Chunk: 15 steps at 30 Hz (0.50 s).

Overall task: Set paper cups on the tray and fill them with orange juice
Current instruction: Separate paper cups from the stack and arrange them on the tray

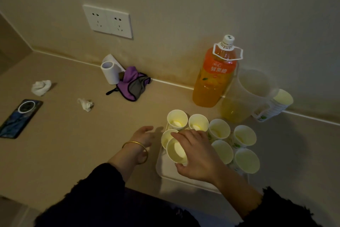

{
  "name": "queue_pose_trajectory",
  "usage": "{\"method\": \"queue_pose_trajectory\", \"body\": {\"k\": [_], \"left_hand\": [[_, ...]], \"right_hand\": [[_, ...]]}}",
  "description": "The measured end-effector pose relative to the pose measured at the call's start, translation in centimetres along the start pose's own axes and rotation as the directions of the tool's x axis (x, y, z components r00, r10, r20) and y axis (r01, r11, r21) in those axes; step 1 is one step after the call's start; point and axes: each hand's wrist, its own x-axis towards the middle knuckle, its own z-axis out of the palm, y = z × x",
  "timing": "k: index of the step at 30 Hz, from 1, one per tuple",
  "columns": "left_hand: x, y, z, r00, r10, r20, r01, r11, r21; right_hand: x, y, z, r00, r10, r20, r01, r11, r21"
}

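Observation:
A white tray (166, 168) lies on the counter near its front edge, with several empty paper cups (219, 129) standing on it. My right hand (196, 155) grips one tilted paper cup (175, 150) just above the tray's left part, next to another cup (166, 137). Beside the tray's left edge my left hand (143, 136), with a gold bangle on its wrist, hovers with relaxed fingers. An orange juice bottle (214, 77) with a white cap stands at the wall behind the tray. A clear pitcher (248, 96) holding some juice stands to its right.
A stack of spare paper cups (279, 104) leans behind the pitcher. Left along the counter lie a purple cloth (133, 84), a white roll (110, 72), two crumpled tissues (40, 87) (85, 104) and a phone (20, 118). A double wall socket (108, 21) sits above.

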Motion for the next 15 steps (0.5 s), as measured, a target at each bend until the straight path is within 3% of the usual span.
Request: {"method": "queue_pose_trajectory", "body": {"k": [2, 6, 15], "left_hand": [[0.2, -0.3, 0.6, 1.0, 0.009, 0.014, -0.01, 0.994, 0.109], [0.1, 0.4, 1.6, 0.999, 0.012, 0.035, -0.016, 0.993, 0.12], [1.3, -0.3, 2.1, 0.99, -0.117, 0.08, 0.102, 0.98, 0.168]], "right_hand": [[0.1, 0.3, -0.4, 1.0, 0.002, -0.017, -0.001, 1.0, 0.027], [-0.3, 0.1, -1.7, 0.995, -0.073, -0.063, 0.081, 0.989, 0.125], [-1.3, 0.2, 2.9, 0.971, -0.204, 0.124, 0.213, 0.975, -0.065]]}}
